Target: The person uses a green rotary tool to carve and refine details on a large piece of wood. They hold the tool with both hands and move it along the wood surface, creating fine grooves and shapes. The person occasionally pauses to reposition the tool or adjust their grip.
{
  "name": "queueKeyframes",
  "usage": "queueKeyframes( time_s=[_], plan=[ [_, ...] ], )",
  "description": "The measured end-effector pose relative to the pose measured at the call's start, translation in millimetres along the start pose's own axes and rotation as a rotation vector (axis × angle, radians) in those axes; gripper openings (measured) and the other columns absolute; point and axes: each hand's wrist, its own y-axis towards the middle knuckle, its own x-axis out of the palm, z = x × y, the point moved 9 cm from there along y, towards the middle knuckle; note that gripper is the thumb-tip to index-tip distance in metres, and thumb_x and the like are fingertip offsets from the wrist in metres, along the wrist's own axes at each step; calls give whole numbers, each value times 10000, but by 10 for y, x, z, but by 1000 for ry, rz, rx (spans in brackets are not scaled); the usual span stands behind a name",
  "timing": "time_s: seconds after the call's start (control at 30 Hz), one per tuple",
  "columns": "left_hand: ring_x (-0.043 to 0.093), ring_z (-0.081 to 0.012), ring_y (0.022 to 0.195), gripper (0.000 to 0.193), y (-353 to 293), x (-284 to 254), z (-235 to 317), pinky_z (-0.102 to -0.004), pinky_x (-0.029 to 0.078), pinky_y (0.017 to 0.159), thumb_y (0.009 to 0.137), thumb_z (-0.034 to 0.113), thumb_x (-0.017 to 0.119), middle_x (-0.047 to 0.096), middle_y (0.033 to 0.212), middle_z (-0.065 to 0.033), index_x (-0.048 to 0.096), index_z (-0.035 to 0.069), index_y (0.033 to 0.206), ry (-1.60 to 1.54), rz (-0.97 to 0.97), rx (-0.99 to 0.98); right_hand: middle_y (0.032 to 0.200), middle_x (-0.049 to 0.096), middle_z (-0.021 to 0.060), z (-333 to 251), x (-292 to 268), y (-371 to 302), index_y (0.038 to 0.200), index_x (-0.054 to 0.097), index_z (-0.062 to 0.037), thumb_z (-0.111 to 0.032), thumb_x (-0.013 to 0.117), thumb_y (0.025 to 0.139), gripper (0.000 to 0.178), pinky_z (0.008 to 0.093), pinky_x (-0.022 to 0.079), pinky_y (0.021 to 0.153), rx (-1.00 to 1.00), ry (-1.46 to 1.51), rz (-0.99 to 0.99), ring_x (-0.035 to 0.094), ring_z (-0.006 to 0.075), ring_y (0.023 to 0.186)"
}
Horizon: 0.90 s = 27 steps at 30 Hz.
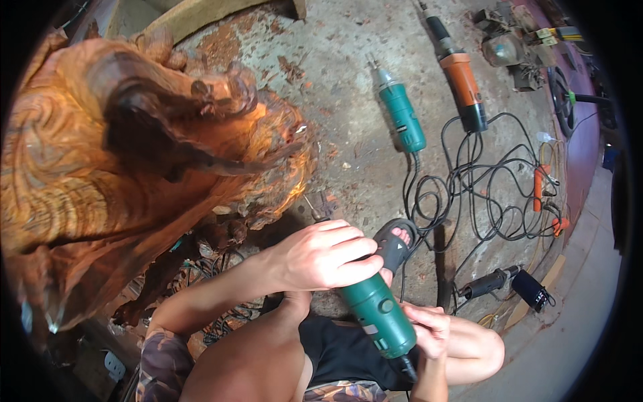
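Note:
My left hand (331, 254) is wrapped over the front part of a green die grinder (376, 309), held slantwise above my lap. Its thin metal bit (311, 205) points up and left, close to the lower right edge of a large carved wood piece (157, 144). I cannot tell whether the bit touches the wood. My right hand (430, 329) is closed, its curled fingers against the right side of the grinder's rear body. The power cord leaves the tool's back end below that hand. The carving is orange-brown and glossy, with swirling grooves and a dark hollow.
On the concrete floor lie another green grinder (402, 114), an orange power tool (463, 87) and tangled black cords (492, 187). A small grey tool (487, 284) lies at the right beside a dark blue item (530, 291). My sandaled foot (395, 242) is just past the grinder.

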Motion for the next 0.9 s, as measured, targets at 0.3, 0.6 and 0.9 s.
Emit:
queueKeyframes(
  time_s=[0.3, 0.6, 0.9],
  plan=[
    [664, -275, 913, 354, 446, 398, 193, -391, 560, 770, 757, 159, 689, 644, 1072, -140, 646, 26, 1082, -45, 87, 11, 794, 705, 145, -280, -792, -191, 1322, 685, -9, -331, 894, 797, 651, 322, 569, 733, -2, -9, 21, 698, 216, 689],
    [634, -226, 839, 249, 638, 707, 138, -341, 527, 725, 747, 172, 675, 605, 930, -73, 639, 46, 959, 192, 11, -108, 1058, 746, 279, -465, -874, 140, 1340, 615, 115, -557, 884, 712, 958, 359, 580, 869, 151, -565, -103, 768, 338, 998],
    [446, -381, 1439, 495, 823, 440, 268, -517, 403, 1134, 773, 195, 625, 589, 1313, -154, 663, 36, 1240, 412, 46, 24, 1129, 721, 166, 408, -1108, 1295, 1308, 582, 33, -208, 829, 801, 613, 380, 550, 902, 214, -749, 115, 712, 270, 1028]
  ],
)
